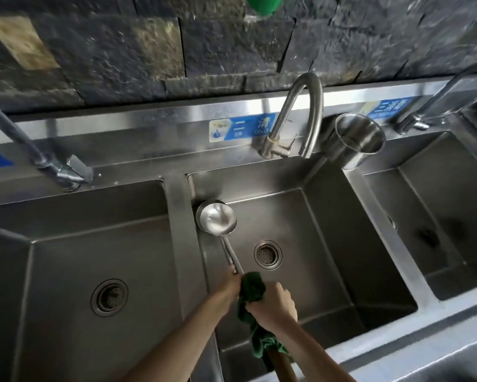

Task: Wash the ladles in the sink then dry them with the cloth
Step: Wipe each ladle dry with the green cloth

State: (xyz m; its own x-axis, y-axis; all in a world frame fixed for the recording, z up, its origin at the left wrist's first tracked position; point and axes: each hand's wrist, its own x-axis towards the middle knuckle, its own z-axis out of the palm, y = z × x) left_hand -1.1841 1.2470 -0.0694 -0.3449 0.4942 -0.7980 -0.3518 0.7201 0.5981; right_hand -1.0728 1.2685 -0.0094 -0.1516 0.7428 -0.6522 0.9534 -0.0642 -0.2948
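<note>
A steel ladle point(218, 218) with a long shaft and a brown wooden handle end point(282, 363) is held over the middle sink basin point(328, 244), its bowl near the basin's back left corner. My left hand point(230, 285) grips the metal shaft just below the bowl end. My right hand point(273, 303) is closed around a dark green cloth point(252, 290) wrapped on the shaft; the cloth trails down toward the wooden handle. The ladle bowl faces up and looks shiny.
A curved tap point(298, 117) stands behind the middle basin, no water running. A steel cup-like container point(355, 139) sits on the ledge to its right. Left basin point(94, 257) and right basin point(438, 210) flank the middle one. A dark stone wall rises behind.
</note>
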